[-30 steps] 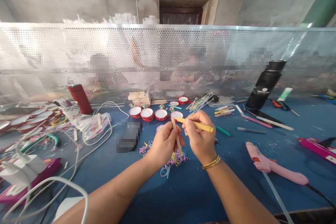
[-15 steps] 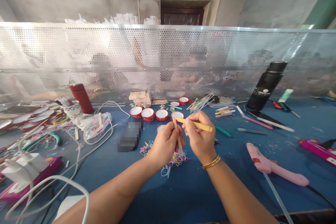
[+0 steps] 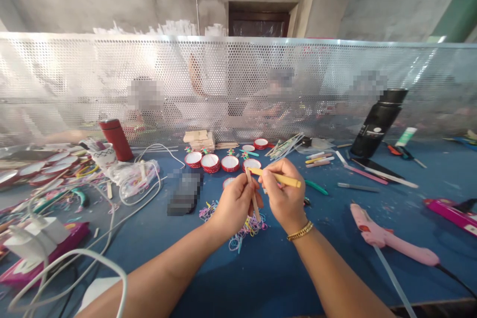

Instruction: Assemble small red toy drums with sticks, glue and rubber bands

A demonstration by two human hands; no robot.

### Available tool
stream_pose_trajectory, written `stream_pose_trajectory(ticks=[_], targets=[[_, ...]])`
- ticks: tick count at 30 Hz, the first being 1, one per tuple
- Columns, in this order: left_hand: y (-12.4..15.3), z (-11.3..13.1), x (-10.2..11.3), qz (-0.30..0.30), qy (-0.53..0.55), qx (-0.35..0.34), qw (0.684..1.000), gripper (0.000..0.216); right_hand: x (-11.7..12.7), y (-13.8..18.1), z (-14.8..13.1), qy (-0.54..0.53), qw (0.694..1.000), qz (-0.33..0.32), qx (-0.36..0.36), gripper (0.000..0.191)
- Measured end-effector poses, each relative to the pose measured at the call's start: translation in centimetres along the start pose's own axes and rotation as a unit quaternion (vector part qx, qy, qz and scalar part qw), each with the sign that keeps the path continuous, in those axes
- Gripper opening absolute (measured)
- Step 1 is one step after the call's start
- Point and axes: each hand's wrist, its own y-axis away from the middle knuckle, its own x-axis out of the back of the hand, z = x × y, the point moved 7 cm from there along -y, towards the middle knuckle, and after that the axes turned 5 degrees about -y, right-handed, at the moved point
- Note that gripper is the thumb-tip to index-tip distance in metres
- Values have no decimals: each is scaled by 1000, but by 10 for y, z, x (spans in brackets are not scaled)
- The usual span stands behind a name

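My left hand is closed around a flat wooden craft stick, which stands tilted with its top end above my fingers. Between the fingers of my right hand is a yellow marker, its left end at the top of the stick. Whether tip and wood touch, I cannot tell. Under my hands lies a tangle of coloured elastic loops. Just beyond stand several small red-rimmed drums with white faces, partly hidden by my fingers.
A pink glue gun lies at the right, near a black bottle and loose markers. On the left are a red flask, white cables and a purple power strip. A perforated metal screen closes off the back.
Both hands keep almost the same pose, with the yellow marker still at the stick's top end. The view has shifted very slightly; nothing on the table has moved.
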Motion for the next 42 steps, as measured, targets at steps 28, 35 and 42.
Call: stream_pose_trajectory(ticks=[28, 35, 42], targets=[[1, 0, 0, 4, 14, 10, 1000, 29, 2, 0, -2, 0, 1000, 3, 10, 17], [0, 1, 1, 6, 13, 8, 1000, 26, 2, 0, -1, 2, 1000, -1, 5, 18], [0, 1, 0, 5, 13, 12, 1000, 24, 3, -1, 0, 3, 1000, 5, 5, 19]])
